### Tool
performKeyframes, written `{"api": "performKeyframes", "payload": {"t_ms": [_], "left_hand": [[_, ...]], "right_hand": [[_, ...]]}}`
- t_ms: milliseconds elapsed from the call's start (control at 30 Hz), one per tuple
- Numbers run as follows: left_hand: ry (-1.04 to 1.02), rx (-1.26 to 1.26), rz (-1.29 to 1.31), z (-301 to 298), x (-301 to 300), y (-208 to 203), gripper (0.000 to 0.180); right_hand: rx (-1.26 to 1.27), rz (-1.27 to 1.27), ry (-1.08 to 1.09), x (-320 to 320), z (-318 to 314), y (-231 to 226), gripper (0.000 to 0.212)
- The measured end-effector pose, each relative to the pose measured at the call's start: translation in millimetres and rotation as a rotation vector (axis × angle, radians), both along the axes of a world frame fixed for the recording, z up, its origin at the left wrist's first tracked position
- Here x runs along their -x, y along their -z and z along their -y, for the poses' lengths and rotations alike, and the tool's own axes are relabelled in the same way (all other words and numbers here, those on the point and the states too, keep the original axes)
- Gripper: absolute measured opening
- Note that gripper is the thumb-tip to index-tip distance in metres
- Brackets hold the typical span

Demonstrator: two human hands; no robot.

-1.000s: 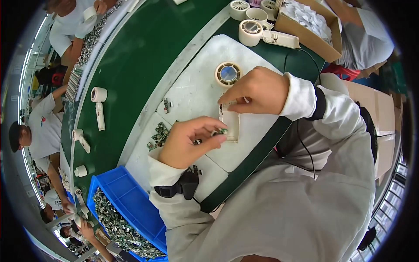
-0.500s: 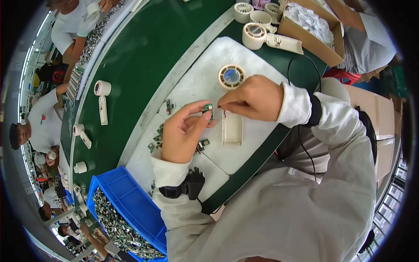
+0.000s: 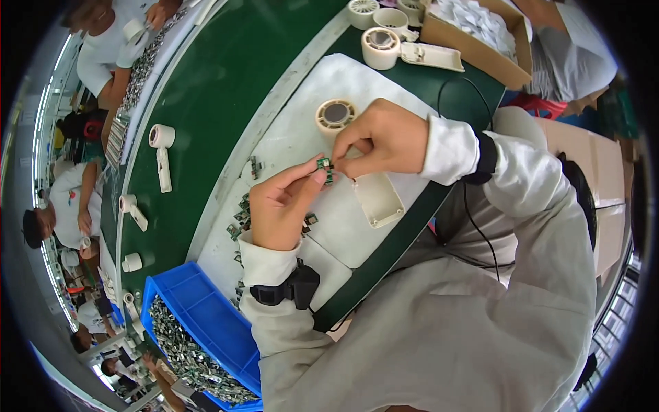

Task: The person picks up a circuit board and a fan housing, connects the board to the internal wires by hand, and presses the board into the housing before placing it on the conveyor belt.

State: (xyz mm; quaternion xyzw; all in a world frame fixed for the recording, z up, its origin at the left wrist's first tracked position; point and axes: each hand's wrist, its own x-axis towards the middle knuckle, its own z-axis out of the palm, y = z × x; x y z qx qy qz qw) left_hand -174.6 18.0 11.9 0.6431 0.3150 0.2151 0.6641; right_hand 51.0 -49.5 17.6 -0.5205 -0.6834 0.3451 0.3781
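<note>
The left hand [image 3: 278, 209] pinches a small green circuit board [image 3: 325, 165] above the flat white mat [image 3: 298, 127] — the right hand [image 3: 386, 139] curls its fingertips right up to it, gripping what, I can't tell. Nearby lie a hollow cream plastic shell [image 3: 382, 199] and a round, slotted housing [image 3: 336, 114].

It's bright in here, fairly even: a light strip [image 3: 47, 93] glares down the far left, and a barred window [image 3: 613, 329] shines lower right. Shadows on the pad [image 3: 298, 137] stay soft. The board [image 3: 325, 165] lacks fine detail, the belt [image 3: 226, 82] bows, and black swallows the corners.
</note>
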Motion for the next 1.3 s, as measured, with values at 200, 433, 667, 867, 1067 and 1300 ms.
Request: {"api": "performKeyframes", "payload": {"t_ms": [200, 433, 667, 867, 1067, 1300], "left_hand": [[-0.059, -0.024, 0.051, -4.9, -0.9, -1.8, 0.024], [0.136, 0.172, 0.193, -7.6, 14.1, 18.4, 0.030], [0.043, 0.152, 0.319, 15.1, 20.5, 8.0, 0.026], [0.152, 0.081, 0.283, 3.3, 12.8, 5.1, 0.024], [0.079, 0.077, 0.250, 1.5, 24.3, 17.3, 0.023], [0.103, -0.035, 0.109, 2.3, 24.8, 15.3, 0.024]], "right_hand": [[-0.027, 0.013, -0.079, -5.4, -11.8, -4.5, 0.013], [0.029, 0.083, -0.009, 1.7, 5.7, 13.2, 0.013], [0.116, -0.061, -0.015, 8.2, 10.6, 13.2, 0.012], [0.076, -0.022, 0.018, 3.8, 8.5, 8.8, 0.011], [0.110, 0.019, -0.064, 19.1, -2.2, -1.6, 0.013], [0.126, 0.080, -0.026, 24.3, 2.3, -9.0, 0.014]]}}
